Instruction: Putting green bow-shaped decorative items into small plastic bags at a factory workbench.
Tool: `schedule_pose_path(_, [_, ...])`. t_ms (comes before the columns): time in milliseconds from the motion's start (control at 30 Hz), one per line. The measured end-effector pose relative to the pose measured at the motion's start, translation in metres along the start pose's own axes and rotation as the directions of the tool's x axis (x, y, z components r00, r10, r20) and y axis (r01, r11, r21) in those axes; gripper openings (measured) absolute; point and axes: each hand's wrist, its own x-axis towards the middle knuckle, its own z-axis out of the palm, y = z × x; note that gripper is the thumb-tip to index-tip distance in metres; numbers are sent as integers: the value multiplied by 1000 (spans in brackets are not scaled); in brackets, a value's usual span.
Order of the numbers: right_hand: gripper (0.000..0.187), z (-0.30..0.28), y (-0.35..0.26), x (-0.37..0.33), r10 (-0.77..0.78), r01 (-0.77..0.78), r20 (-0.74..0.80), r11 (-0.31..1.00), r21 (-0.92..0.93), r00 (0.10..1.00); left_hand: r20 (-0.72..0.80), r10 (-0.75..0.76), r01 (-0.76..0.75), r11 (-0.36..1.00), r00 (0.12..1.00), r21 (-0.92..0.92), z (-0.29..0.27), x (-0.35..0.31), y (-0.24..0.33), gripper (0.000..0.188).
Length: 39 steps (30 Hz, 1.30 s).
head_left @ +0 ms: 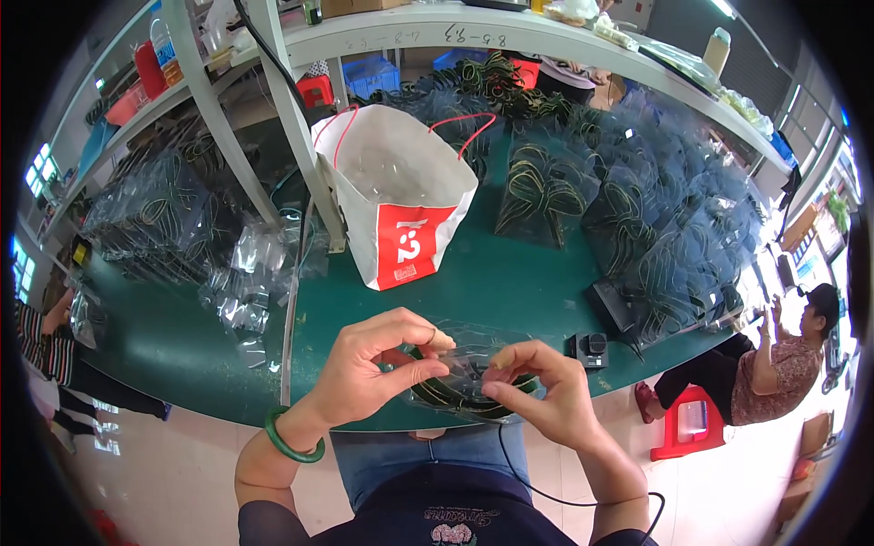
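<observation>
My left hand [378, 364] and my right hand [537, 387] hold a small clear plastic bag [469, 350] between them, over the near edge of the green table [510, 278]. Inside the bag lies a dark green bow with thin gold stripes [455, 393]. Left thumb and fingers pinch the bag's upper left edge. The right hand's fingertips pinch its right side. A green bangle [293, 444] circles my left wrist.
A white and red paper bag [399, 205] stands open behind my hands. Piles of bagged dark bows [655, 209] fill the right and back of the table, more [159, 214] on the left. Loose clear bags [250, 282], a small black device [590, 346], a metal shelf post [300, 127]. A person sits on the right by a red stool [687, 423].
</observation>
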Motion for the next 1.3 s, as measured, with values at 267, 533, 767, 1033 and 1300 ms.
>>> schedule_pose_path(267, [45,-19,-15,8,88,-94,142,995,33,986,-1,-91,89,984,996,-155,-5,1,-4,24])
schedule_pose_path(533, [48,-31,-28,13,175,-115,143,929,-352,974,35,-57,64,959,998,-275,-11,-5,-10,24])
schedule_pose_path(767, [49,-13,-21,19,68,11,296,967,-256,953,192,2,3,1000,981,-26,-13,10,5,30])
schedule_pose_path(1033, [43,-21,-11,29,24,-8,458,999,-36,888,426,-81,110,993,901,-44,-18,39,7,28])
schedule_pose_path(1300, [45,-18,-17,32,-60,110,447,990,-88,892,403,-33,60,997,915,-54,-20,32,2,29])
